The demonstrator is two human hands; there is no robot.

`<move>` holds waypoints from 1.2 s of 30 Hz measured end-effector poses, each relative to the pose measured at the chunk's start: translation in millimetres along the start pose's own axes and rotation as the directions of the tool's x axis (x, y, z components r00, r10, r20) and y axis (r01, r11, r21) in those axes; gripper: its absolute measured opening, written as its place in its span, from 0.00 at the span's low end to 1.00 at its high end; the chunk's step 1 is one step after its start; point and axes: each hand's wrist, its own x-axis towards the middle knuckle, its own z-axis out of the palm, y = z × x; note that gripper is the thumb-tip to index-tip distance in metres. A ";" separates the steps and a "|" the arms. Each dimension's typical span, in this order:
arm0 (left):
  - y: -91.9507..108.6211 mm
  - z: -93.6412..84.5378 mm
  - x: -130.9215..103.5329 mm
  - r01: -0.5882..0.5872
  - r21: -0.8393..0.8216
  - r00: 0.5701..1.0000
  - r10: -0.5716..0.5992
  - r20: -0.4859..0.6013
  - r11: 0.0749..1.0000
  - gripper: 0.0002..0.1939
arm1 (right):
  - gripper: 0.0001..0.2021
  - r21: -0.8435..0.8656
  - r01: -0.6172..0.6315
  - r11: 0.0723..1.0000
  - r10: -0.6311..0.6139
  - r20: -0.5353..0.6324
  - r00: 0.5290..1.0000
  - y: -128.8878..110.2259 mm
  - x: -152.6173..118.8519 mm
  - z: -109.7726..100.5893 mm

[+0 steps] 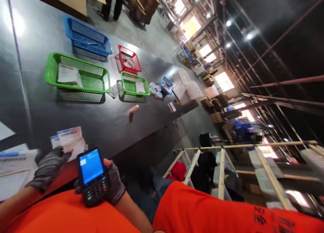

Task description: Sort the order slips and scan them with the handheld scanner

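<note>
My right hand (114,181), in a grey fingerless glove, is closed around a black handheld barcode scanner (92,175). Its lit blue screen and keypad face up toward me. My left hand (49,167), gloved the same way, has its fingers bent on a few printed paper slips (69,140) with blue markings, which it appears to pinch at their lower edge. Beside that hand, more printed sheets (15,167) lie in a pile at the table's left, partly under the wrist.
On the dark metal table (101,125) stand a large green basket (93,82), a small green basket (129,86), a blue basket (86,35), a red basket (120,62) and tape rolls (158,95). A small upright bottle (134,108) is nearer. Wooden racks (220,174) stand at right.
</note>
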 end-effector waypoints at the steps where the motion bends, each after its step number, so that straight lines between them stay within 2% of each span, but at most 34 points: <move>1: 0.7 6.7 5.7 0.010 -0.059 1.000 -0.010 -0.006 0.998 0.17 | 0.44 0.006 0.067 0.998 -0.067 -0.018 0.998 1.3 -2.9 -1.5; 3: 7.8 14.4 9.7 0.028 -0.118 0.999 -0.031 -0.020 0.993 0.16 | 0.43 0.027 0.205 0.978 -0.204 -0.043 0.978 6.3 -13.1 -0.3; 4: 12.8 14.9 8.3 0.020 -0.086 1.000 -0.021 -0.012 0.996 0.15 | 0.43 0.040 0.256 0.966 -0.254 -0.051 0.966 9.7 -19.7 1.7; 7: 24.6 6.6 -3.5 -0.068 0.097 0.997 0.065 0.037 0.993 0.10 | 0.41 0.053 0.317 0.947 -0.313 -0.075 0.947 20.9 -41.5 7.9; 9: 25.1 -1.6 -11.4 -0.097 0.140 0.995 0.093 0.040 0.985 0.03 | 0.37 0.037 0.325 0.945 -0.319 -0.124 0.940 28.0 -53.5 8.1; 12: 17.2 -10.3 -16.2 -0.108 0.212 0.994 0.108 0.013 0.971 0.15 | 0.31 0.110 0.334 0.936 -0.299 -0.249 0.921 36.3 -60.7 0.0; 14: 14.3 -11.9 -15.2 -0.139 0.257 0.990 0.134 0.036 0.956 0.20 | 0.30 0.151 0.331 0.931 -0.275 -0.306 0.912 40.8 -59.5 -6.0; 18: 29.2 -2.5 -6.2 -0.232 0.306 0.971 0.202 0.127 0.923 0.18 | 0.32 0.098 0.372 0.923 -0.315 -0.363 0.877 44.7 -57.3 -4.0; 20: 41.3 6.8 1.1 -0.272 0.317 0.959 0.232 0.160 0.909 0.18 | 0.28 0.065 0.388 0.919 -0.337 -0.378 0.862 41.8 -57.8 3.3; 24: 53.5 20.9 16.8 -0.291 0.345 0.953 0.242 0.180 0.892 0.20 | 0.20 -0.027 0.421 0.907 -0.402 -0.353 0.845 31.3 -59.4 16.4; 29: 53.1 17.0 30.8 -0.293 0.357 0.951 0.232 0.203 0.887 0.15 | 0.22 -0.168 0.437 0.884 -0.467 -0.254 0.847 24.0 -60.2 15.7; 33: 57.5 11.2 35.4 -0.287 0.341 0.951 0.224 0.212 0.895 0.13 | 0.25 -0.250 0.401 0.881 -0.457 -0.234 0.858 20.4 -60.4 10.2; 36: 60.9 9.4 38.0 -0.261 0.312 0.957 0.202 0.207 0.914 0.09 | 0.26 -0.241 0.373 0.896 -0.428 -0.240 0.871 17.4 -62.1 9.8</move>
